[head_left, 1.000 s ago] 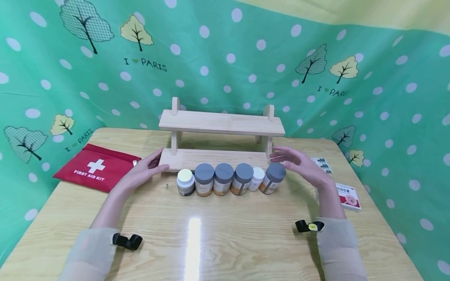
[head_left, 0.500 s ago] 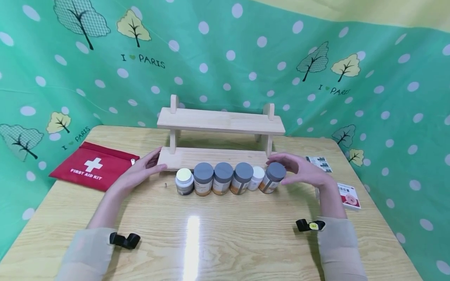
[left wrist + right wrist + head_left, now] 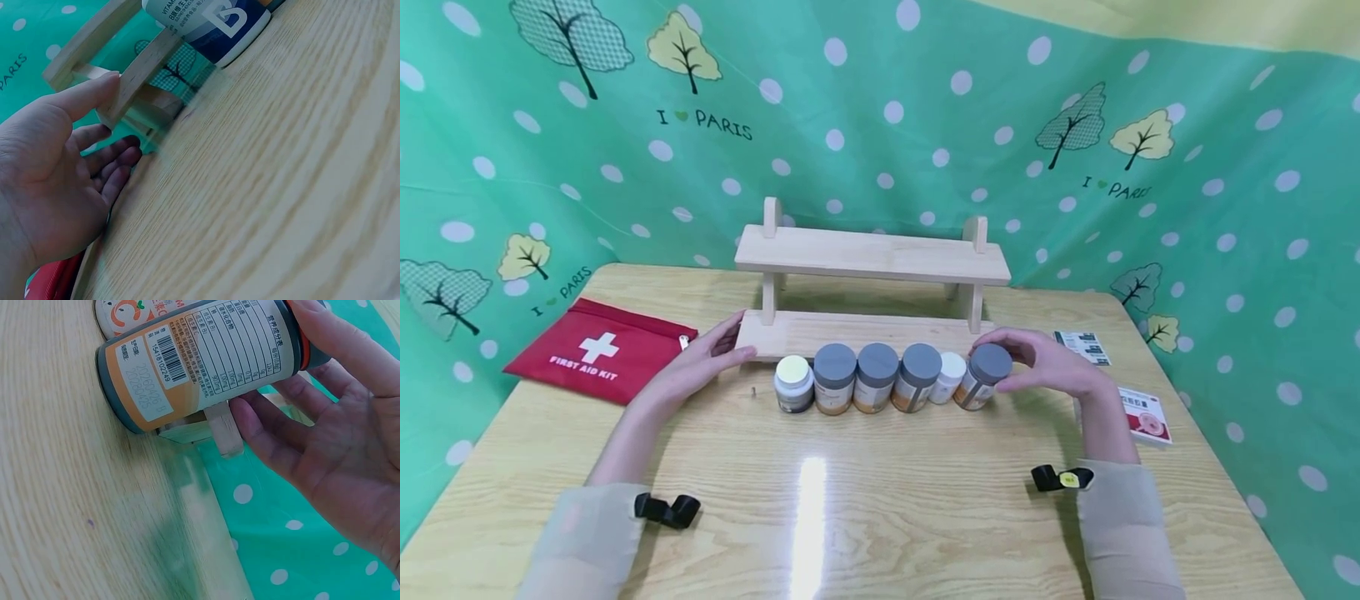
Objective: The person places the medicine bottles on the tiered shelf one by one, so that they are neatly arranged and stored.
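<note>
My left hand (image 3: 703, 367) grips the left end of a two-tier wooden shelf (image 3: 872, 254), thumb on the lower board and fingers curled past its end. In the left wrist view, the thumb of that hand (image 3: 56, 150) lies against the board's end. A row of supplement bottles stands in front of the shelf. My right hand (image 3: 1048, 362) curls round the rightmost supplement bottle (image 3: 976, 387), grey-lidded with an orange-and-white label. In the right wrist view, the thumb overlaps the lid of this bottle (image 3: 200, 362), and fingers lie behind it near the shelf end (image 3: 225, 428).
A white-capped bottle (image 3: 793, 385) heads the row at left, with several grey-lidded ones beside it and a small white bottle (image 3: 949, 379). A red first aid kit pouch (image 3: 602, 350) lies at left. Medicine boxes (image 3: 1145, 417) lie at right. A patterned green curtain (image 3: 880, 108) hangs behind.
My right hand's fingers have closed in from a spread pose beside the rightmost bottle to curl round it. My left hand stays at the shelf end. The view shifts slightly.
</note>
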Tool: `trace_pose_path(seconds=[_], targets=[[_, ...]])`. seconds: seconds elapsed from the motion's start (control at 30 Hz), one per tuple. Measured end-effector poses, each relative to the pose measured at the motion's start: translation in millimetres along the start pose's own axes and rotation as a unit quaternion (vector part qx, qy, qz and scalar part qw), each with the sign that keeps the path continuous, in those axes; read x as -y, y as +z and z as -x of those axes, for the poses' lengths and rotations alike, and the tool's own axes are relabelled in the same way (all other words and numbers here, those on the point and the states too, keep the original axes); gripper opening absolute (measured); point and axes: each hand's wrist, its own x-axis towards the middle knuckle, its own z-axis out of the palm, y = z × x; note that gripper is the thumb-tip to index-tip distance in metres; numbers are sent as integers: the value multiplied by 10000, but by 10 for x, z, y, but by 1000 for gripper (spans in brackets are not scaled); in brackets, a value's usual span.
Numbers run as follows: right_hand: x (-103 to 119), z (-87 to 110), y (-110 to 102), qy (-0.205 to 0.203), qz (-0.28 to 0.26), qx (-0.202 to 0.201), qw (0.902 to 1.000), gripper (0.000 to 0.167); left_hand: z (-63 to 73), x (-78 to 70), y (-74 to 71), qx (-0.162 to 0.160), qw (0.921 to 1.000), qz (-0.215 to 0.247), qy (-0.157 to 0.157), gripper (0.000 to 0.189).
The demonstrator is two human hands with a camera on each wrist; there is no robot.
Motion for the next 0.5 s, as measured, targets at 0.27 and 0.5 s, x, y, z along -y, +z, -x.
trace_pose_path(seconds=[0.27,0.5], targets=[[32,23,-3,-53,-56,-240,9997,55,-3,-15,-4,14,10000,78,2,92],[36,103,-31,-165,-46,-699,9974,57,10,-11,-5,51,10000,78,26,92]])
